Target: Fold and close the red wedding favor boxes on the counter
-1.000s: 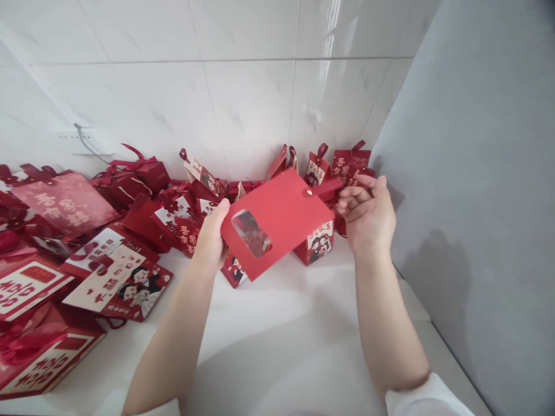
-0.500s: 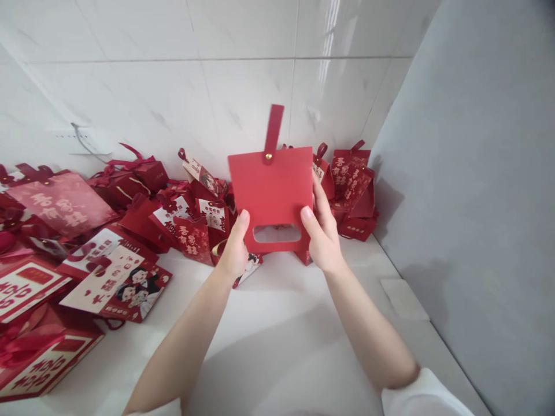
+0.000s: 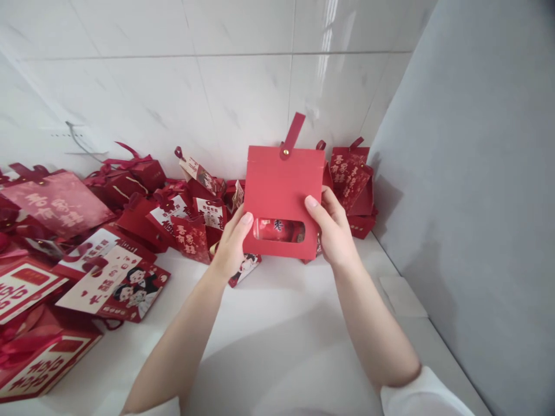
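Note:
Between my two hands, a red gift box point(image 3: 281, 179) is held up above the white surface. My left hand point(image 3: 232, 242) grips its lower left side, thumb on the front. On the right side, my right hand point(image 3: 333, 228) wraps round the edge with its thumb pressed to the front panel. A dark red strap point(image 3: 295, 133) sticks up from a gold rivet at the box's top. Through the cut-out window near the bottom shows a red packet point(image 3: 281, 230) with a dark printed character. The fingers behind the box are partly hidden.
Many red gift boxes crowd the left and back, including one with a cartoon couple point(image 3: 136, 289) and a pink one point(image 3: 60, 202). More red boxes point(image 3: 351, 179) stand in the right corner. A tiled wall point(image 3: 243, 104) is behind; a grey panel point(image 3: 468, 173) borders the right.
The box has shifted slightly right and turned a little in my hands. A red packet now shows in its window, where the white surface showed before.

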Action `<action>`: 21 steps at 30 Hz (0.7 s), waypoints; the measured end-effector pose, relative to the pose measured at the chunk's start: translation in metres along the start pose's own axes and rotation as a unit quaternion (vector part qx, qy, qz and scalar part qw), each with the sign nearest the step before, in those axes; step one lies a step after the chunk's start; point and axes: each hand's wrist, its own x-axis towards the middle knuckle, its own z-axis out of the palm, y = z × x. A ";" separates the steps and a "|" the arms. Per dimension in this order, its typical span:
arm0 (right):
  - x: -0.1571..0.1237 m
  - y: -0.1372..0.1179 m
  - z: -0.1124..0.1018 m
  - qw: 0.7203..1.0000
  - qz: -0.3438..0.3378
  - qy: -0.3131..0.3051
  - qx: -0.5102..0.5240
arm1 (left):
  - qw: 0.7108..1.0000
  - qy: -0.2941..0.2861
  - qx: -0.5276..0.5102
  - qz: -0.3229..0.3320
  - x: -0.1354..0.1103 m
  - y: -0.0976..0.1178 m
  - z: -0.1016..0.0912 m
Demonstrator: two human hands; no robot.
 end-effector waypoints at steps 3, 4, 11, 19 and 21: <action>0.007 0.006 -0.013 0.993 0.112 -0.028 0.016 | 0.999 -0.020 0.038 -0.023 0.003 0.014 -0.017; 0.010 0.009 -0.019 0.985 0.164 -0.048 0.002 | 0.997 -0.024 0.059 -0.040 0.004 0.020 -0.022; 0.015 0.012 -0.033 0.964 0.244 -0.098 -0.035 | 0.979 -0.067 0.166 -0.093 0.001 0.049 -0.031; 0.011 0.016 -0.003 0.978 -0.032 0.155 0.136 | 0.996 0.026 0.081 0.002 0.010 0.039 -0.045; 0.010 0.018 0.005 0.972 -0.034 0.165 0.166 | 0.997 -0.017 0.071 0.007 0.009 0.039 -0.047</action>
